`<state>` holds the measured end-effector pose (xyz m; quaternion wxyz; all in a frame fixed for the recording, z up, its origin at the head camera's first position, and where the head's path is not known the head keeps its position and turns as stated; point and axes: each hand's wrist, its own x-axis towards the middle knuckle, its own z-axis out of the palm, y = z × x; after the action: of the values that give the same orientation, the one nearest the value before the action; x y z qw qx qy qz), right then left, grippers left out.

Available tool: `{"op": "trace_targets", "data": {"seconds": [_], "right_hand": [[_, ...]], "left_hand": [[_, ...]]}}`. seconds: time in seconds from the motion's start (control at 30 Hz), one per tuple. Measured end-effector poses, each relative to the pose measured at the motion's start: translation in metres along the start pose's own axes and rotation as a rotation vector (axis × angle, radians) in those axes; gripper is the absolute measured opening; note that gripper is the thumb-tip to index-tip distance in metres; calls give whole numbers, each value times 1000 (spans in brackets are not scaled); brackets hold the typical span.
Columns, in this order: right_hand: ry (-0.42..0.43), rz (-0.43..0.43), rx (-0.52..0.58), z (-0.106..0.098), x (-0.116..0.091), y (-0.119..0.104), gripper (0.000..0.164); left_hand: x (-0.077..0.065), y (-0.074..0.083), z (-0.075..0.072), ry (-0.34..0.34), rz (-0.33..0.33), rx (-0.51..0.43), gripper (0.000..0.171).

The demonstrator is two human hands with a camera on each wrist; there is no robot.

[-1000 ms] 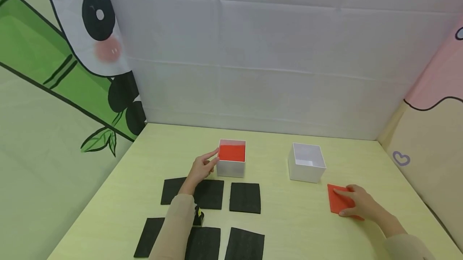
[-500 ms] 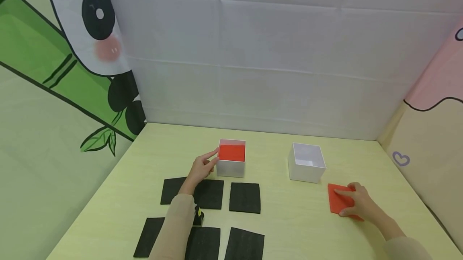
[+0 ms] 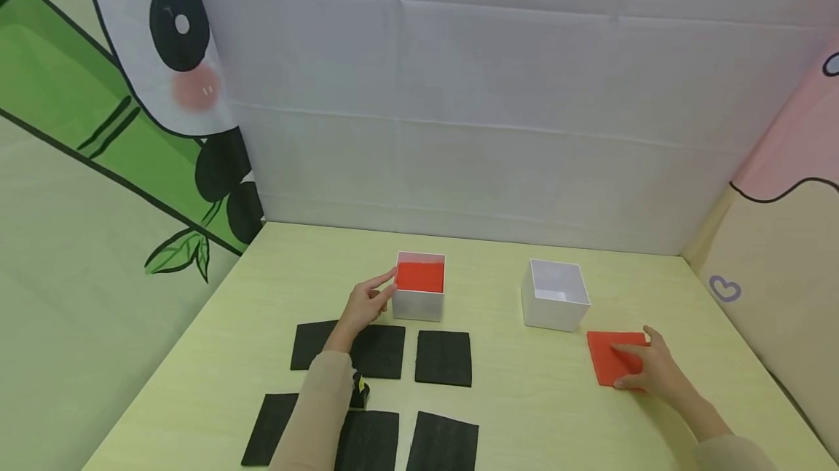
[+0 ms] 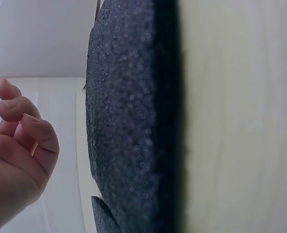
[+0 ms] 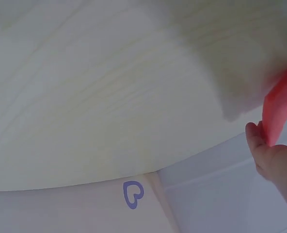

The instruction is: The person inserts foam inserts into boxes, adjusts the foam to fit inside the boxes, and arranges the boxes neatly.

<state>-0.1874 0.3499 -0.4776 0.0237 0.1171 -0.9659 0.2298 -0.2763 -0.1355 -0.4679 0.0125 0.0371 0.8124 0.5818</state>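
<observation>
My left hand (image 3: 362, 309) is at the left side of a small white box (image 3: 418, 307). Its straight index finger and thumb touch the box, and the other fingers are curled loosely. Inside that box lies a red square piece (image 3: 420, 276). On the right, my right hand (image 3: 659, 369) holds a red square sheet (image 3: 601, 356) low over the table, thumb and index finger spread across it. The right wrist view shows the red sheet (image 5: 278, 110) tilted within the hand. Behind it stands a second white box (image 3: 554, 311), open at the top, with bare walls inside.
Several black squares (image 3: 443, 358) lie in two rows on the pale yellow table (image 3: 498, 398), partly hidden by the left arm. A small black and yellow object (image 3: 360, 391) sits beside the left sleeve. A white cloth wall (image 3: 459, 165) closes off the back.
The red sheet in my right hand has turned so that its far edge now runs more level. The right fingers have shifted slightly along with it. My left hand has stayed in place.
</observation>
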Motion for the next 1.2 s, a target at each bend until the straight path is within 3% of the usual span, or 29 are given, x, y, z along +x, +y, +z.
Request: {"op": "trace_targets", "data": {"seconds": [0.3, 0.47, 0.7, 1.0, 1.2], "right_hand": [[64, 21, -73, -2, 1, 6, 43], [91, 72, -10, -8, -1, 9, 39], [147, 130, 130, -14, -6, 14, 36], [171, 218, 441, -17, -11, 13, 37], [195, 251, 637, -21, -14, 16, 30]], "left_hand": [[-1, 0, 1, 9, 8, 0, 44], [-1, -1, 1, 12, 5, 4, 45], [-2, -2, 1, 11, 4, 3, 45], [-2, -1, 1, 1, 10, -8, 45], [-2, 0, 1, 6, 7, -8, 44]]}}
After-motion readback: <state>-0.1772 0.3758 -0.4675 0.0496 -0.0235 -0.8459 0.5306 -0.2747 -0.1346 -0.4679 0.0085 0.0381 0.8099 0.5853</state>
